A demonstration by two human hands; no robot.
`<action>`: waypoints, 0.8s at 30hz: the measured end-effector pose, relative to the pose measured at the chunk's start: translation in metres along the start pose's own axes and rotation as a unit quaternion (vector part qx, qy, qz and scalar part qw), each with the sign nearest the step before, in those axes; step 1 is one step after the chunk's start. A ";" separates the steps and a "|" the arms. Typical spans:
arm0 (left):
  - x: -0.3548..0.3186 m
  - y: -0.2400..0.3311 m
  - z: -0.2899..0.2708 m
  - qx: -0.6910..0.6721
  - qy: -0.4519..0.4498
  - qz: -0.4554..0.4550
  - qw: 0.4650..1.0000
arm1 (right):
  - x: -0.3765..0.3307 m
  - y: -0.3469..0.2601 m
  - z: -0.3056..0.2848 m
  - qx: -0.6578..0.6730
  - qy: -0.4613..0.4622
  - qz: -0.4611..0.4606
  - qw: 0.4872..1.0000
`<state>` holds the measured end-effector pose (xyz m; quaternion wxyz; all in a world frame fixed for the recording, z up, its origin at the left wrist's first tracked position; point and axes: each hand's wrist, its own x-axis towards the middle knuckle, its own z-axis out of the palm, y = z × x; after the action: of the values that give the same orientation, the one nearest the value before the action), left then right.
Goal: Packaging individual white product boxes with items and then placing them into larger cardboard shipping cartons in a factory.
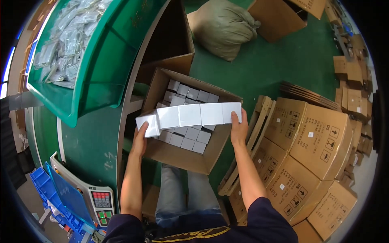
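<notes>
Row of white boxes [190, 115] is pinched end-to-end between left hand [140, 139] and right hand [239, 128], held together by pressure, mid-frame over the open carton [210, 156]

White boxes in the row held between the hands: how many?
5, pressed end to end between left hand and right hand: row of white boxes, above the open carton. Leftmost sits tilted. More lie packed inside, partly hidden.

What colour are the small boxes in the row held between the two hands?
White: the row of small cardboard boxes, pressed between left hand and right hand, shows best in the head view.
</notes>
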<state>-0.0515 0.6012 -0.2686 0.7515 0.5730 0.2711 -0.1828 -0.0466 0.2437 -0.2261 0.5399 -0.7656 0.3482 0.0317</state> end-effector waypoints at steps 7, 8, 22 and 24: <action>0.126 -0.032 0.006 -0.072 -0.054 -0.058 0.994 | 0.030 0.048 0.043 0.058 0.131 -0.013 0.990; 0.145 -0.032 0.007 -0.071 -0.091 -0.038 0.993 | 0.038 0.057 0.050 0.054 0.131 -0.012 0.990; 0.264 -0.118 -0.013 0.256 -0.081 -0.136 0.954 | 0.075 0.202 0.108 -0.121 0.066 0.100 0.985; 0.281 -0.127 -0.040 0.411 -0.087 -0.115 0.900 | 0.077 0.198 0.113 -0.145 -0.004 0.133 0.980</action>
<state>0.0872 0.6151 -0.5463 0.4431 0.7778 0.1692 -0.4124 -0.0633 0.2666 -0.4652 0.4156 -0.7824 0.4368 0.1561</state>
